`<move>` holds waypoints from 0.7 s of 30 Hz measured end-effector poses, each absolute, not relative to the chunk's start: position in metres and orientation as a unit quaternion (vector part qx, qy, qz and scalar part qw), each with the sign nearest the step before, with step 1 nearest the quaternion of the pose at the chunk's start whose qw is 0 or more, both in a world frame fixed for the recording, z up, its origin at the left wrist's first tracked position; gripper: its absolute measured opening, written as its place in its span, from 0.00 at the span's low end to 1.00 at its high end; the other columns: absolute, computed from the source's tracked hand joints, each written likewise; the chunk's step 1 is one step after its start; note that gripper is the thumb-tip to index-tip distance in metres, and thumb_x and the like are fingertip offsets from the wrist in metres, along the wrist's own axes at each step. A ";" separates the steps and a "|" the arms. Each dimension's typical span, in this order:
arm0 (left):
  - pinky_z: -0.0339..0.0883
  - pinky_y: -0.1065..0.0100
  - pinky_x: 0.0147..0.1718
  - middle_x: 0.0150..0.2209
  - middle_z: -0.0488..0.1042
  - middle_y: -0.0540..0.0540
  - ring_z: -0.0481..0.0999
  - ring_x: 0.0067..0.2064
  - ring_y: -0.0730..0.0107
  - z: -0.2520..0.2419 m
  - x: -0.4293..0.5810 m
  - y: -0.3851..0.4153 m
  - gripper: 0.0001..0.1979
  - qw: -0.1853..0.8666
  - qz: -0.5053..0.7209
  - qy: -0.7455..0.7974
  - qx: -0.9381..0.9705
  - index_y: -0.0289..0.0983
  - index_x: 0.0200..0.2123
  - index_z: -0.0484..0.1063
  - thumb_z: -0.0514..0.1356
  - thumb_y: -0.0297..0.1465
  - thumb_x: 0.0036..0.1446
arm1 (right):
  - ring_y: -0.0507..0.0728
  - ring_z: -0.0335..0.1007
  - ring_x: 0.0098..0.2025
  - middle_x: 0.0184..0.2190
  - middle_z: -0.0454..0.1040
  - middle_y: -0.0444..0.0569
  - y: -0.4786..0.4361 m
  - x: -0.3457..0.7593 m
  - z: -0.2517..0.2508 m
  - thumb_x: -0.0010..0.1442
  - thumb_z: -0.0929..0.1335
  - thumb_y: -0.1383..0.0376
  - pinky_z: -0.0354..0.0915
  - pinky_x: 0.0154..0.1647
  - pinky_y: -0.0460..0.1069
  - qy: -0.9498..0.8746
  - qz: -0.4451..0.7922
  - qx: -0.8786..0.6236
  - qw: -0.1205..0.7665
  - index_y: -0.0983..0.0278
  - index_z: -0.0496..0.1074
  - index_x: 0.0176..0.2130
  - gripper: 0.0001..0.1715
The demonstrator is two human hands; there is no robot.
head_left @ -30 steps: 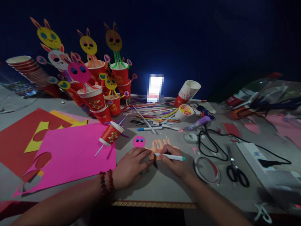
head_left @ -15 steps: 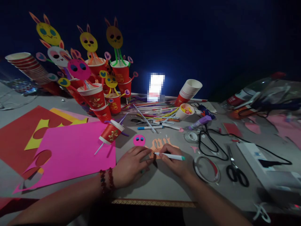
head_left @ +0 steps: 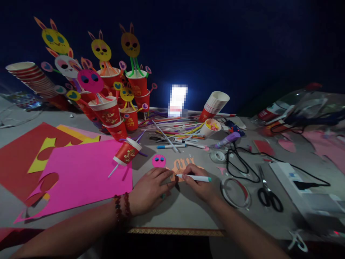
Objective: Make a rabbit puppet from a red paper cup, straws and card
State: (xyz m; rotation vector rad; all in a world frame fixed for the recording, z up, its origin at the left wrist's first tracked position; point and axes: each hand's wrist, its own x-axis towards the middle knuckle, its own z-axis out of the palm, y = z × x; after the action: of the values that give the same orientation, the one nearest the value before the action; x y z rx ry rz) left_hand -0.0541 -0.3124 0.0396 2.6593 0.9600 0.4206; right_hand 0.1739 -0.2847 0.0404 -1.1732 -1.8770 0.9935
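Note:
My right hand (head_left: 198, 183) grips a white marker (head_left: 198, 178) with a teal cap, its tip on an orange paper piece (head_left: 181, 166) with cut-out shapes. My left hand (head_left: 151, 189), with a bead bracelet at the wrist, lies flat beside it and presses the paper's left edge down with its fingers. A small pink paper face (head_left: 159, 160) lies just beyond the left hand's fingers.
Pink (head_left: 81, 176), red and yellow paper sheets lie at left. Red cups with bunny faces on straws (head_left: 107, 97) stand behind, one cup (head_left: 126, 153) tipped over. Straws and pens (head_left: 175, 133), a tape ring (head_left: 235, 192), scissors (head_left: 266, 192), a glue gun (head_left: 229, 139) and black cord lie at right.
The hands stay almost still on the orange paper; only the view shifts slightly.

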 end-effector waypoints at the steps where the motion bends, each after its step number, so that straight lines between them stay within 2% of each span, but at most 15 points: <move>1: 0.62 0.51 0.56 0.61 0.65 0.41 0.63 0.59 0.54 0.040 -0.054 -0.312 0.24 0.142 0.146 0.333 0.921 0.41 0.59 0.63 0.58 0.30 0.60 | 0.52 0.63 0.24 0.22 0.68 0.42 -0.285 0.174 0.040 0.58 0.65 0.63 0.58 0.27 0.46 -0.722 0.388 -0.452 0.352 0.61 0.67 0.27 0.08; 21: 0.62 0.51 0.56 0.60 0.66 0.40 0.63 0.60 0.55 0.042 -0.054 -0.312 0.22 0.143 0.160 0.331 0.919 0.41 0.58 0.64 0.57 0.29 0.61 | 0.53 0.65 0.25 0.22 0.69 0.42 -0.284 0.173 0.042 0.58 0.64 0.63 0.58 0.28 0.47 -0.746 0.363 -0.465 0.309 0.61 0.67 0.27 0.08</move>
State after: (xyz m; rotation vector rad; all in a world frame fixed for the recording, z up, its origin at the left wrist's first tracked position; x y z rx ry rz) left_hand -0.0537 -0.3121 0.0420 2.6490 0.9554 0.4615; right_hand 0.1734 -0.2845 0.0422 -1.2294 -1.9714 0.9605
